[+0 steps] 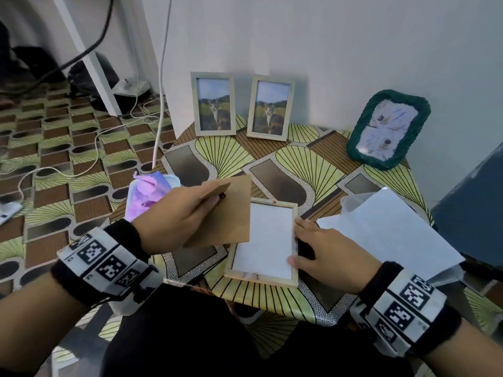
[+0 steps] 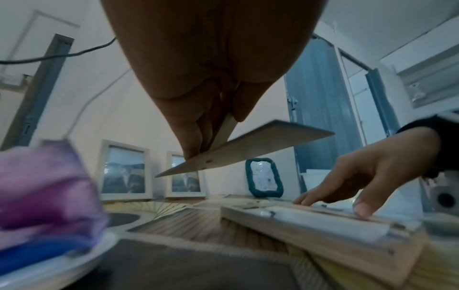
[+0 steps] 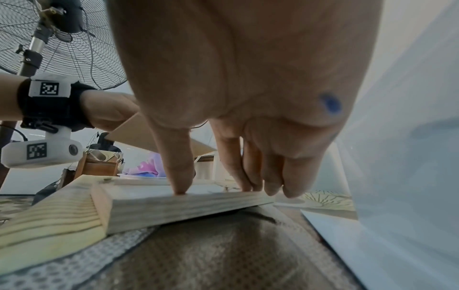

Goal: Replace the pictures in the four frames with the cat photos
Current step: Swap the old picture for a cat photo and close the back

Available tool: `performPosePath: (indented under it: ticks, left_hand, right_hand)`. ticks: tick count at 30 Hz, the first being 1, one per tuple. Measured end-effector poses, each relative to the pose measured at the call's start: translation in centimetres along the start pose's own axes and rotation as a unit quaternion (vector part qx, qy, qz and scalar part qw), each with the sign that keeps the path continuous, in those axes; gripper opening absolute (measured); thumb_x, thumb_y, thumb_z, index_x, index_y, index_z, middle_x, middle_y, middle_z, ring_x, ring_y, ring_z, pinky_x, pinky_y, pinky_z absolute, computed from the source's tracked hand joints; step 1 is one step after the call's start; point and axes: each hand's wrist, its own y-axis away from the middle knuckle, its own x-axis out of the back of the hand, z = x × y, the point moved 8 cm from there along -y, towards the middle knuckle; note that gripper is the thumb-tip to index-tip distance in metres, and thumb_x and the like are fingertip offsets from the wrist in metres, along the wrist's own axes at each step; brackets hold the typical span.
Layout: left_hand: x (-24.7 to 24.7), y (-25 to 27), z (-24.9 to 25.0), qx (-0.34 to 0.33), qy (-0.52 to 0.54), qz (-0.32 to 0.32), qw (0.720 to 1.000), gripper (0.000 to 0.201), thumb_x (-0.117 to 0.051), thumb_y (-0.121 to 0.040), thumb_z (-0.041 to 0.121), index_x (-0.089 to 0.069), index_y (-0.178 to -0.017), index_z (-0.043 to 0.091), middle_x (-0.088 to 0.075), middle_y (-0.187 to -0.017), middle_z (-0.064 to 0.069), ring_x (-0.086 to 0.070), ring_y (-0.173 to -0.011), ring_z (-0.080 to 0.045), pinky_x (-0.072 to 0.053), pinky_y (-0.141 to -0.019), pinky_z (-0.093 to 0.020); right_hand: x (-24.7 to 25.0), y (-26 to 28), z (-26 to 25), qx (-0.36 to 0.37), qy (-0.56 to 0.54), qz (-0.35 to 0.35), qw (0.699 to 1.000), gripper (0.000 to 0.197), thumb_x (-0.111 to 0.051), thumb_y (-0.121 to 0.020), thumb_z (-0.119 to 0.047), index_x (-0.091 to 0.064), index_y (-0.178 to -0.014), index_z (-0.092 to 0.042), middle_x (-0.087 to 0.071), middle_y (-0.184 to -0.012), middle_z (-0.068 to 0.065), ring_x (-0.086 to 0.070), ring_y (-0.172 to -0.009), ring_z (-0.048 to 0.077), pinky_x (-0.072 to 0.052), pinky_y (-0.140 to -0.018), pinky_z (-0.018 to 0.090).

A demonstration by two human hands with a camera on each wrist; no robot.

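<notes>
Pinching flat brown backing board (image 1: 226, 210): L hand (image 1: 174, 216); R hand (image 1: 326, 257), straight-fingered, on pale wood frame (image 1: 261, 278).

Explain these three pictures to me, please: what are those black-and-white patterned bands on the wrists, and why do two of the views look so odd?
No machine here: a person works with bare hands. The patterned bands carry small cameras. One picture comes from a camera on the head, looking down; the other two look along each hand from the wrist, so palms loom large.

The left hand grips a thin brown backing board, lifted off the pale wooden frame that lies face down on the patterned table. The right hand rests its straight fingers on that frame's edge, steadying it; a white sheet shows inside.

Against the wall stand two pale frames with cat photos and a green woven frame with a different picture. Loose white sheets lie on the right, and a white tray with purple paper on the left.
</notes>
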Motion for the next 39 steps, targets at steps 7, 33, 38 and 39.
performPosePath:
  ticks: [7, 33, 38, 39]
  left_hand:
    - [-2.8, 3.3, -4.3, 0.104, -0.069, -0.208, 0.970, 0.041, -0.038, -0.104, 0.020, -0.041, -0.145, 0.022, -0.047, -0.146, 0.007, -0.044, -0.133, -0.014, -0.029, -0.108, -0.018]
    - [-6.0, -5.6, -1.5, 0.067, -0.195, -0.154, 0.966, 0.026, -0.058, -0.092, 0.043, -0.065, -0.110, 0.026, -0.051, -0.085, 0.016, -0.049, -0.078, -0.003, -0.038, -0.065, -0.025]
    - [-7.6, -6.6, -2.3, 0.098, -0.227, -0.178, 0.953, 0.036, -0.056, -0.090, 0.049, -0.060, -0.118, 0.025, -0.044, -0.087, 0.014, -0.049, -0.096, -0.014, -0.041, -0.079, -0.031]
    - [-7.7, -6.6, -2.3, 0.100, -0.236, -0.177, 0.950, 0.037, -0.055, -0.090, 0.049, -0.060, -0.119, 0.024, -0.047, -0.092, 0.010, -0.050, -0.099, -0.016, -0.044, -0.082, -0.033]
  right_hand:
    - [0.4, 0.3, 0.2, -0.024, 0.006, -0.007, 1.000, 0.063, -0.053, -0.093, -0.040, -0.033, -0.150, -0.022, -0.015, -0.164, -0.006, -0.045, -0.135, 0.019, -0.037, -0.108, 0.029]
    - [3.7, -1.9, 0.5, -0.081, -0.059, 0.115, 0.988, 0.037, -0.061, -0.090, -0.030, -0.064, -0.124, -0.015, -0.062, -0.115, 0.004, -0.056, -0.107, 0.021, -0.043, -0.090, 0.030]
    - [2.3, -3.8, 1.0, -0.100, -0.008, 0.026, 0.995, 0.039, -0.060, -0.089, -0.039, -0.062, -0.117, -0.012, -0.052, -0.113, 0.006, -0.054, -0.105, 0.025, -0.045, -0.090, 0.035]
    - [2.1, -4.0, 1.0, -0.100, 0.002, 0.020, 0.995, 0.038, -0.060, -0.088, -0.040, -0.060, -0.114, -0.012, -0.048, -0.109, 0.005, -0.054, -0.106, 0.026, -0.044, -0.090, 0.034]
